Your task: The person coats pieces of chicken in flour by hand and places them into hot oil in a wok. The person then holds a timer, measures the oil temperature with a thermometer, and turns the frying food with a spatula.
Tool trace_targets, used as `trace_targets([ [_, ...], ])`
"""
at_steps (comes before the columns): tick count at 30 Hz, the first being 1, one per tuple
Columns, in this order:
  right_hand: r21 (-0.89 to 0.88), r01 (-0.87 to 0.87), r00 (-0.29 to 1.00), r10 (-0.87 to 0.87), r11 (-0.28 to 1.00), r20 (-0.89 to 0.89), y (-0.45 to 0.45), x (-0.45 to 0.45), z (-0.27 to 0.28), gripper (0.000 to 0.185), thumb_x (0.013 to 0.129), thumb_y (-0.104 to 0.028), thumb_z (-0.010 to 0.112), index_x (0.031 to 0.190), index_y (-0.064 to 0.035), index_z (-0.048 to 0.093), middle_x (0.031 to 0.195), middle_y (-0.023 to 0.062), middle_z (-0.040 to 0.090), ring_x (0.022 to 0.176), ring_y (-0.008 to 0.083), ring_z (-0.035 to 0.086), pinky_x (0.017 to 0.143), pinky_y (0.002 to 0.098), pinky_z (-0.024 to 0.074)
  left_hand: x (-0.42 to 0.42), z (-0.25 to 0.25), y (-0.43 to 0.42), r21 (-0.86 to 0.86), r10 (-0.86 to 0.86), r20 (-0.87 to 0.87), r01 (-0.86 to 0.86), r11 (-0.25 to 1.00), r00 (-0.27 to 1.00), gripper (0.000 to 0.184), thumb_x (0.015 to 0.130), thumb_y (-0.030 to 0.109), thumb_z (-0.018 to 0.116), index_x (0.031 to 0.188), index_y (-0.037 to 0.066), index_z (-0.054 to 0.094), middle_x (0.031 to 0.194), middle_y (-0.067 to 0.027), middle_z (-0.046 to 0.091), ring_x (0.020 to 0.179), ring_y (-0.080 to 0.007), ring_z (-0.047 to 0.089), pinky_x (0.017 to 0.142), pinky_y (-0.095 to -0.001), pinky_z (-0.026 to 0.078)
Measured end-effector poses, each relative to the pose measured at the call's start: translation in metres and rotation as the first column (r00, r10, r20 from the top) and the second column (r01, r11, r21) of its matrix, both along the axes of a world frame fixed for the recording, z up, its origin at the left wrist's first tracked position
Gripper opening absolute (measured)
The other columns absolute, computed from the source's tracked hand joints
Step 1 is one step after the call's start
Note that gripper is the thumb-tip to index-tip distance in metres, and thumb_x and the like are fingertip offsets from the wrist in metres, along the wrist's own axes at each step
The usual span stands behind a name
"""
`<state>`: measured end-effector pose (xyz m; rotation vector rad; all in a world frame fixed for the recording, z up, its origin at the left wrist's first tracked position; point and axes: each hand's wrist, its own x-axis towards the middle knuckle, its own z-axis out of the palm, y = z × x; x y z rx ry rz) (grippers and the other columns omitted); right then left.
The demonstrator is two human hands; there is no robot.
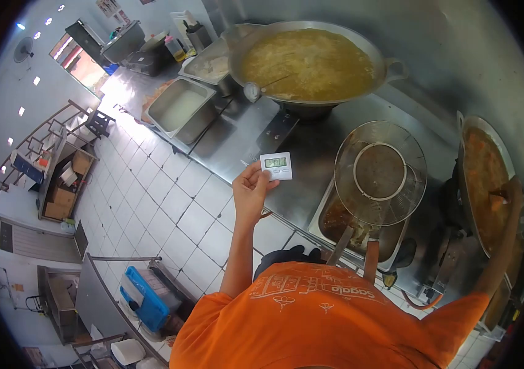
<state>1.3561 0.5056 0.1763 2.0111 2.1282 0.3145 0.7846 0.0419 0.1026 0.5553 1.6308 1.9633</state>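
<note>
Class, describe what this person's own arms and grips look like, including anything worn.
Both sleeves are short and orange, matching the T-shirt with pale lettering and line drawings. The left forearm and left grip show no glove or watch. The right forearm is bare; the right grip is too dim for detail.

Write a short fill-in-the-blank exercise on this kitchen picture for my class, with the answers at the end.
1. The person's left hand grips a timer that is ____ in colour.
2. The person's shirt is ____ in colour.
3. In the picture, the wire strainer is to the ____ of the timer.
4. Of the timer and the strainer, the ____ is smaller.

Missing words: white; orange; right; timer.
</note>
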Motion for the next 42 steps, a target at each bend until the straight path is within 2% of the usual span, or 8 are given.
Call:
trace_targets([
  [3,-0.008,-0.013,1.0,0.013,1.0,0.021,0.003,-0.003,0.001,0.034,0.07,-0.032,0.065,0.067,0.0019,0.063,0.062,0.0127,0.063,0.055,0.027,0.061,0.052,0.0366,0.044,-0.008,-0.002,-0.014,0.011,0.049,0.005,-0.049,0.999,0.999,0.027,0.089,0.002,0.049,0.113,-0.01,0.053,0.096,-0.0163,0.066,0.085,-0.0182,0.066,0.074,-0.0253,0.055],
  [8,-0.026,-0.029,0.996,0.031,0.999,0.087,0.005,-0.013,-0.001,0.036,0.071,-0.035,0.064,0.067,0.0007,0.063,0.061,0.0118,0.063,0.056,0.0266,0.061,0.054,0.0363,0.0429,-0.023,-0.008,-0.037,0.012,0.095,-0.096,-0.094,0.996,0.991,0.03,0.087,0.005,0.052,0.112,-0.011,0.054,0.095,-0.0165,0.066,0.083,-0.0181,0.065,0.074,-0.0256,0.055],
  [11,-0.048,-0.033,0.992,0.038,0.998,0.117,0.004,-0.016,-0.002,0.037,0.072,-0.037,0.063,0.067,0.0,0.064,0.061,0.0113,0.063,0.056,0.0264,0.06,0.055,0.0362,0.0423,-0.032,-0.006,-0.051,0.003,0.122,-0.051,-0.122,0.992,0.991,0.029,0.087,0.004,0.052,0.112,-0.011,0.054,0.095,-0.0158,0.066,0.083,-0.0179,0.065,0.074,-0.026,0.055],
  [23,-0.054,-0.037,0.982,0.047,0.998,0.181,0.001,-0.012,-0.007,0.041,0.074,-0.043,0.06,0.066,-0.0027,0.065,0.061,0.0093,0.062,0.057,0.0256,0.059,0.059,0.0355,0.0398,-0.047,0.003,-0.074,0.041,0.217,-0.107,-0.213,0.976,0.97,0.027,0.087,0.001,0.051,0.111,-0.011,0.053,0.097,-0.0166,0.065,0.083,-0.0179,0.066,0.074,-0.0253,0.055],
  [42,-0.108,-0.066,0.939,0.098,0.992,0.329,0.018,-0.006,-0.005,0.049,0.076,-0.054,0.055,0.066,-0.0071,0.067,0.06,0.0062,0.061,0.059,0.0243,0.056,0.065,0.0344,0.0359,-0.047,0.008,-0.075,0.084,0.217,-0.129,-0.208,0.975,0.967,0.026,0.087,0.0,0.051,0.111,-0.009,0.054,0.099,-0.016,0.065,0.085,-0.0179,0.065,0.074,-0.026,0.055],
])
